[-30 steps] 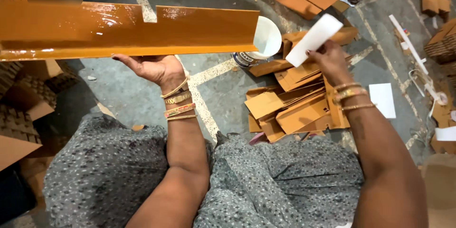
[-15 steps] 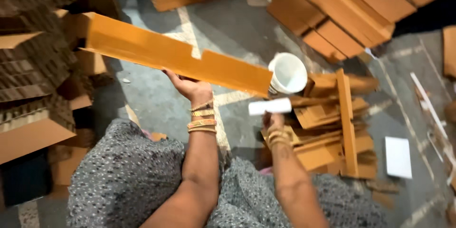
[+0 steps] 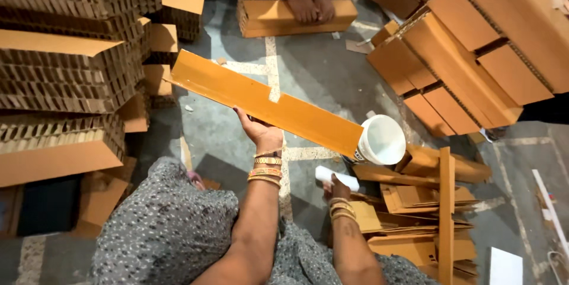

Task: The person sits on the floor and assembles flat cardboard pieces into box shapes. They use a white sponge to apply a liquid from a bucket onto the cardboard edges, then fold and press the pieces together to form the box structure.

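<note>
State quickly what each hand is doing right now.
Left hand: closed on the long orange cardboard strip.
Right hand: closed on a white tool.

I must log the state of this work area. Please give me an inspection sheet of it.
Surface: grey concrete floor with pale painted lines.
Job's things: long orange cardboard strip, held up tilted; white scraper; white bucket beside it.
Clutter: pile of cardboard pieces on the right.
Grips: left hand holds the strip from below; right hand holds the scraper.
Cables: nothing seen.
Surroundings: corrugated stacks at left, boxes at upper right, another person's hands on a cardboard block.
</note>
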